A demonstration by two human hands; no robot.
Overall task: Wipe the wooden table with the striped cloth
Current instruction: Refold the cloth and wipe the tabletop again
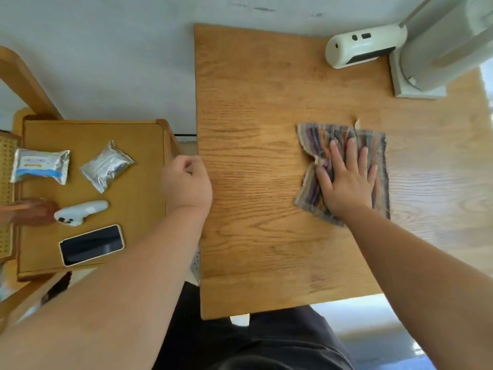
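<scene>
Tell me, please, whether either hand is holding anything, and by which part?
Neither grips anything: the right hand presses flat on the striped cloth's middle; the left hand is loosely curled, empty.

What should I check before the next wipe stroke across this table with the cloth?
1. Right hand flat on the striped cloth: ok.
2. Cloth lying on the wooden table: ok.
3. Cloth spread flat: not ok, bunched at its left edge.
4. Path toward the near-left table area free: ok.
5. White appliance standing at the far edge: not ok for far strokes.
6. Left hand off the wiping path, at the table's left edge: ok.
</scene>
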